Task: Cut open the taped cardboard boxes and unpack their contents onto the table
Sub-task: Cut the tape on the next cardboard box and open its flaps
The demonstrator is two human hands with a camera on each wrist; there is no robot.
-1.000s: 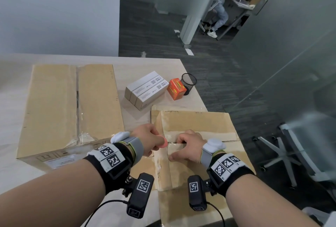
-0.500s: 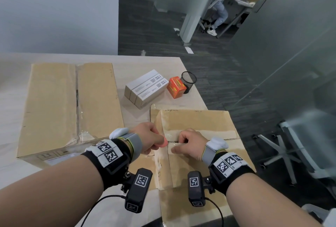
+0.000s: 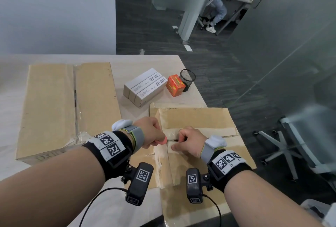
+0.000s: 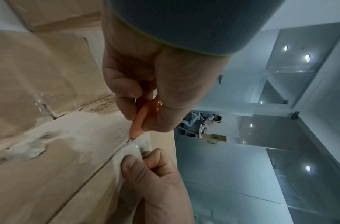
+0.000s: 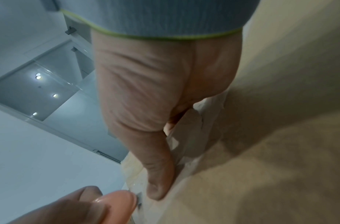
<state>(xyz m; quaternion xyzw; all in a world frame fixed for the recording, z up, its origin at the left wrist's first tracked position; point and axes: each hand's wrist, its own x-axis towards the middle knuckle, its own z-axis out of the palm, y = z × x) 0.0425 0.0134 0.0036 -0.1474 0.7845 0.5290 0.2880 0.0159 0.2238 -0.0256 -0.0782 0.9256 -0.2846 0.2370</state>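
Observation:
A small cardboard box lies at the table's near right corner, its seam covered in clear tape. My left hand grips an orange cutter. The cutter's blade tip touches the tape at the seam. My right hand sits just right of the blade with its fingers curled. Its thumb presses on the crinkled tape at the flap edge. A larger taped cardboard box lies to the left.
Three white cartons, an orange carton and a black mesh cup stand behind the small box. The table edge runs just beyond them. An office chair stands on the floor at the right.
Both hands stay at the seam of the small box. The cutter and the right hand have drawn slightly closer together.

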